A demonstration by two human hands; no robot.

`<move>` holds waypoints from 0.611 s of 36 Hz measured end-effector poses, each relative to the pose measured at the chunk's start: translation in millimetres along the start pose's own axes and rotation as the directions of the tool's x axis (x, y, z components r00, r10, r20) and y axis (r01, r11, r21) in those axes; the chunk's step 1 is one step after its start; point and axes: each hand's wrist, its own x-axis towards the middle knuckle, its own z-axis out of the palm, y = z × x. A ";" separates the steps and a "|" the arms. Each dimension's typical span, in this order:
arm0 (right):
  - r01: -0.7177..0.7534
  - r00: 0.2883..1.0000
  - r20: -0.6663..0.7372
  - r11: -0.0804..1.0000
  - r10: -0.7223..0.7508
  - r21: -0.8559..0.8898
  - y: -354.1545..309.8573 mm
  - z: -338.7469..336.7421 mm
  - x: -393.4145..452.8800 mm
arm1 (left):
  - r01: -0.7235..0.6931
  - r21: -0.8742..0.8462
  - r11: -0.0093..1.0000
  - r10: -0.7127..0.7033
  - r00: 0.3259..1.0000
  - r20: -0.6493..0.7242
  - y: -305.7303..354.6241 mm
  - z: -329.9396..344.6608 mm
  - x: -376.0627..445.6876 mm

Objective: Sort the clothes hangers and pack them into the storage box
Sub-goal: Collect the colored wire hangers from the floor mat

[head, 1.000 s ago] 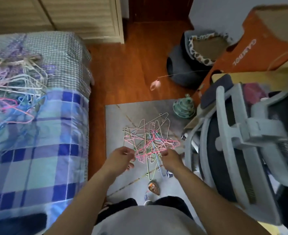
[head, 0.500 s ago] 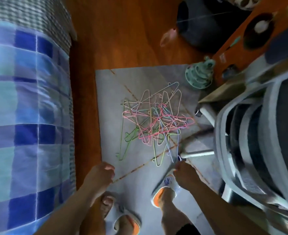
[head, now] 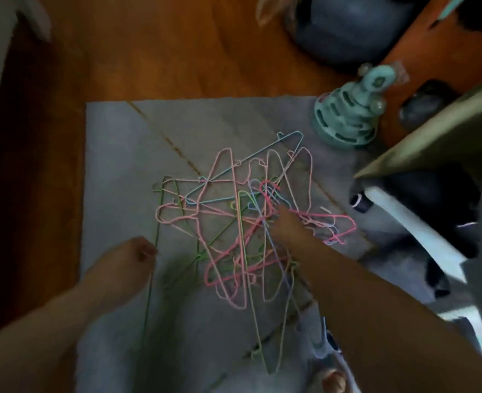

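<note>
Reaching down from the bottom edge of the frame, both forearms stretch over a grey mat (head: 115,154) on the wooden floor (head: 154,52), and the nearest risk sits right under them: the hangers (head: 234,219) are thin wire ones, hooked through each other in a loose tangle, so lifting any single one is likely to drag several neighbours along or scatter the heap across the mat. At lower left, the left hand (head: 120,265) has its fingers curled beside a long green hanger (head: 156,222) at the pile's left edge; they seem to pinch the wire, though blur makes that uncertain. A little farther in, at centre, the right hand (head: 288,225) is pushed into the middle of the tangle, fingertips buried among pink and blue wires; whether it grips one or merely touches them I cannot tell. Pulling with both hands in different directions could tighten the knot or bend the wire. Beyond the pile, at upper right, stands a teal toy tower (head: 347,117), close enough to be knocked by a swinging hanger. No storage box is in view, so packing looks some way off.
</note>
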 end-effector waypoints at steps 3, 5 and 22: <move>-0.044 0.999 -0.024 0.997 0.045 0.068 -3.4 17.6 42.0 | -0.022 0.081 0.996 0.027 0.997 -0.069 6.4 -13.4 26.5; -0.082 0.996 -0.022 0.993 0.084 0.079 -6.3 18.7 49.0 | -0.042 0.044 0.998 0.046 0.993 -0.113 16.5 -22.1 35.1; 0.134 0.800 -0.496 0.706 0.337 0.696 -41.3 -66.7 -31.7 | -0.301 -0.172 0.938 0.283 0.951 -0.123 113.6 -19.0 -20.6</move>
